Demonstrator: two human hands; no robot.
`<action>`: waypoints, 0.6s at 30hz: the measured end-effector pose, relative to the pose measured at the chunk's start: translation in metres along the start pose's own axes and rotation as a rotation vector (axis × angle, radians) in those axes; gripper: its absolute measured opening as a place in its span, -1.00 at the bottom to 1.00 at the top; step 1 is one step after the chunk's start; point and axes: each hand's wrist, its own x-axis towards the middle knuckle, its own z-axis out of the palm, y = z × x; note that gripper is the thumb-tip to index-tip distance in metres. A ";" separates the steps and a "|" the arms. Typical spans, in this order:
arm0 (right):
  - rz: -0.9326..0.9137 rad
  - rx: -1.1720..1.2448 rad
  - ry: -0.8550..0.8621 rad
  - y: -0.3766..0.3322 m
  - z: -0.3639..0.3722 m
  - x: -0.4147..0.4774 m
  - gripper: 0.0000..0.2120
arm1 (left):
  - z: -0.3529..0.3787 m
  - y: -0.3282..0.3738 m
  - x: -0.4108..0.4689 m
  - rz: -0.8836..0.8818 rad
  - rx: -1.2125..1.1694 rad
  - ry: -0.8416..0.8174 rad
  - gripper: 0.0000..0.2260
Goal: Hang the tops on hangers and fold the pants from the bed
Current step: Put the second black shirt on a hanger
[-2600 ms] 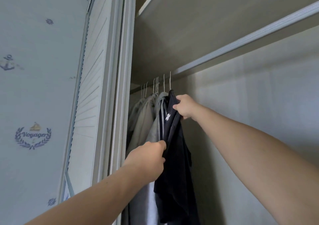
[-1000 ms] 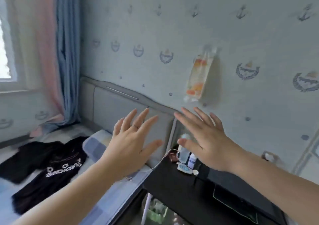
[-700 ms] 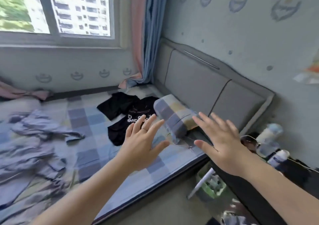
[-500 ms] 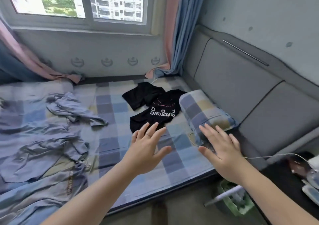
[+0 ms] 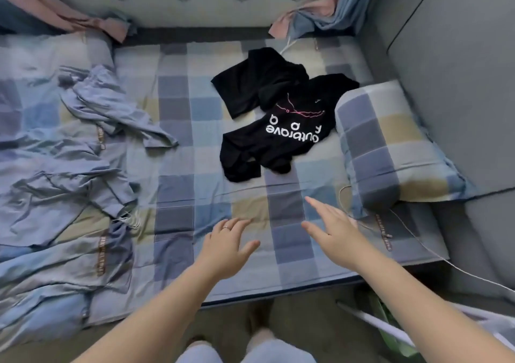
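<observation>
Above checked bedsheet (image 5: 211, 128), both flat hands (image 5: 228, 248) near crumpled black top (image 5: 278, 128).

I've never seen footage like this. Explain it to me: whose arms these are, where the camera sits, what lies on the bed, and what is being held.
There is no machine here. A person wears a wide-angle camera on the head, looking down, so the two arms are their own. The left hand, which wears a ring, and the right hand reach out over the bed with straight fingers, holding nothing. On the checked sheet lie a black T-shirt with white lettering, a second black garment touching it, and rumpled blue-grey cloth to the left. A checked pillow sits on the right.
</observation>
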 end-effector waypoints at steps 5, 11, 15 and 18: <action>0.062 0.031 -0.091 0.034 0.059 0.128 -0.45 | 0.047 -0.039 0.104 -0.071 -0.015 -0.083 -0.44; 0.220 0.071 -0.071 0.100 0.144 0.280 -0.42 | 0.107 -0.098 0.257 -0.091 -0.016 -0.060 -0.47; 0.213 0.047 0.026 0.122 0.186 0.370 -0.33 | 0.126 -0.120 0.361 -0.032 0.113 0.022 -0.42; 0.139 -0.024 0.126 0.125 0.200 0.441 -0.23 | 0.121 -0.130 0.436 0.044 0.260 0.119 -0.34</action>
